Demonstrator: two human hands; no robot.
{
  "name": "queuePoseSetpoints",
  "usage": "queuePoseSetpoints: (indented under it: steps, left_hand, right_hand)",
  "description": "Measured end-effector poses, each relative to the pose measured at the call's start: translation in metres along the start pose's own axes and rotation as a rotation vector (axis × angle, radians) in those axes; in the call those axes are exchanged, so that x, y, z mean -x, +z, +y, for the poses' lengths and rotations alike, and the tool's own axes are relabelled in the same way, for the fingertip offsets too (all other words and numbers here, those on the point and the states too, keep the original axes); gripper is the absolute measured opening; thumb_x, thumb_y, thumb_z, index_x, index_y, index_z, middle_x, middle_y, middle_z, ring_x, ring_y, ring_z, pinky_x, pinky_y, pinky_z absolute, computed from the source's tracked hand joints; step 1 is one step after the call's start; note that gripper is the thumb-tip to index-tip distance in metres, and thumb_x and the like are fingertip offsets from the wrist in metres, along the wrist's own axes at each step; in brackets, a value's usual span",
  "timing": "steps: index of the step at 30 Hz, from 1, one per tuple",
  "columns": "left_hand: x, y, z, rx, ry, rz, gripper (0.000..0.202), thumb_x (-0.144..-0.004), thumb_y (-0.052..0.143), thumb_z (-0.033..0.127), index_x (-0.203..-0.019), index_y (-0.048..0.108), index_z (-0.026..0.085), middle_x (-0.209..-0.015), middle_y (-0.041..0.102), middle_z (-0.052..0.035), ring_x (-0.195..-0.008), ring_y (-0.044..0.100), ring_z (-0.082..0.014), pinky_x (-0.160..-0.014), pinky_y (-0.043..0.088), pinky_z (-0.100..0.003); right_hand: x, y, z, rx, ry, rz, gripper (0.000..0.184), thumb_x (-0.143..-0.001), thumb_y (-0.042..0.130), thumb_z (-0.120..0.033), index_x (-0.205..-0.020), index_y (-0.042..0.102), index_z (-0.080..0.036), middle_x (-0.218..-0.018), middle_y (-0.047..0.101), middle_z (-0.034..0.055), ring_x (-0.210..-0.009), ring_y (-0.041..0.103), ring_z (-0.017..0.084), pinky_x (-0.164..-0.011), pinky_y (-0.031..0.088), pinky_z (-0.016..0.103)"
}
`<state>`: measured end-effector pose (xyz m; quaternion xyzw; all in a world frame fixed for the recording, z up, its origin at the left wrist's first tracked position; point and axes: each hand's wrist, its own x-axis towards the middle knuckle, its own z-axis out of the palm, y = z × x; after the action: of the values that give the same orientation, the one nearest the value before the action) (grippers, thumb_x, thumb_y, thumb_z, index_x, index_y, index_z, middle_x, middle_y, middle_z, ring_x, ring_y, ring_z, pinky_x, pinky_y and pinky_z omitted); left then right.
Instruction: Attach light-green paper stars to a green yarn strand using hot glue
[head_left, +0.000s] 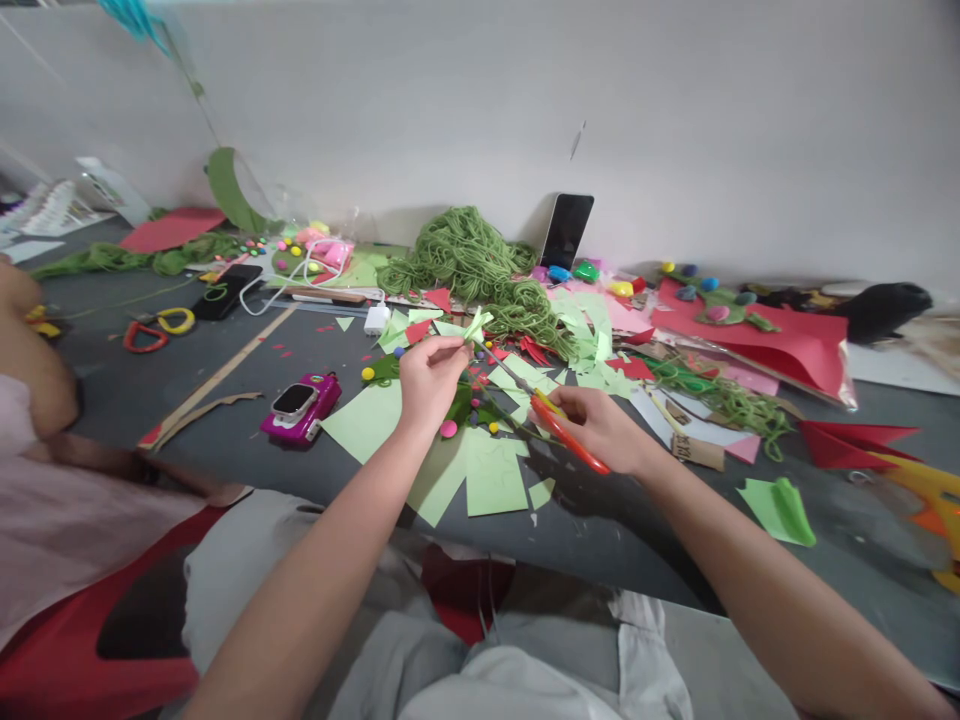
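Observation:
Between the fingertips of my left hand [435, 375] is a small folded piece of light green paper [478, 325], pinched closed. My right hand [596, 425] is wrapped round the red and yellow handles of a pair of scissors [566, 435]. The scissors' blades point up and left, with their tips close to the green paper; whether they touch it I cannot tell. Below both hands lie light green paper sheets [495, 478] and a dark green piece dotted with small coloured pom-poms [448, 429].
A heap of green yarn [469, 250] sits at the back, beside a phone [568, 230] leaning on the wall. Left are a purple case [302, 408], another pair of scissors [159, 328] and a black phone [229, 291]. Red paper [795, 335] lies right. Another person's arm [34, 340] is at far left.

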<state>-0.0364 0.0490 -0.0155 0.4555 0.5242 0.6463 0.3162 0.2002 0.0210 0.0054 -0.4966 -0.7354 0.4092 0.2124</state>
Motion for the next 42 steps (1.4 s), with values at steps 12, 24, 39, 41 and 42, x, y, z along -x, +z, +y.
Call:
queuePoseSetpoints:
  steps: [12,24,39,41,42]
  left_hand:
    - [-0.002,-0.001,-0.006,-0.020,0.048,-0.037,0.013,-0.073,0.083,0.028,-0.084,0.079,0.021,-0.084,0.079,-0.0044,-0.081,0.076,-0.0225,-0.080,0.062,-0.037]
    - [-0.004,-0.003,-0.007,-0.047,0.046,-0.035,0.011,-0.073,0.082,0.026,-0.082,0.078,0.021,-0.083,0.079,-0.0041,-0.080,0.076,-0.0223,-0.079,0.063,-0.037]
    - [0.000,0.001,0.015,0.340,-0.360,-0.166,0.029,-0.066,0.087,0.022,-0.092,0.075,0.014,-0.085,0.079,-0.0097,-0.079,0.076,-0.0200,-0.087,0.059,-0.040]
    - [0.002,0.001,0.018,0.374,-0.435,-0.184,0.028,-0.070,0.085,0.019,-0.096,0.075,0.016,-0.090,0.080,-0.0103,-0.083,0.076,-0.0203,-0.087,0.059,-0.038]
    - [0.002,0.001,0.019,0.396,-0.483,-0.193,0.027,-0.072,0.083,0.018,-0.097,0.075,0.016,-0.093,0.080,-0.0102,-0.085,0.076,-0.0203,-0.087,0.059,-0.038]
  right_hand:
    - [0.000,-0.001,0.000,0.026,-0.035,0.016,0.051,-0.084,0.067,-0.067,-0.071,0.052,-0.019,-0.064,0.039,-0.0046,-0.061,0.031,0.011,-0.057,0.026,0.028]
    - [0.002,-0.002,-0.004,-0.052,-0.009,0.053,0.056,-0.077,0.075,-0.067,-0.065,0.048,-0.020,-0.060,0.035,-0.0052,-0.058,0.031,0.011,-0.056,0.023,0.029]
    - [-0.016,-0.099,0.072,0.536,0.362,0.622,0.030,-0.081,0.070,-0.045,-0.090,0.066,-0.017,-0.084,0.068,0.0133,-0.071,0.055,0.023,-0.066,0.037,0.035]
    - [-0.017,-0.110,0.083,0.578,0.373,0.614,0.032,-0.084,0.068,-0.046,-0.093,0.066,-0.016,-0.084,0.068,0.0154,-0.070,0.054,0.023,-0.065,0.035,0.036]
    - [-0.018,-0.114,0.087,0.587,0.367,0.603,0.031,-0.085,0.067,-0.045,-0.094,0.066,-0.016,-0.084,0.068,0.0157,-0.070,0.054,0.023,-0.066,0.035,0.036]
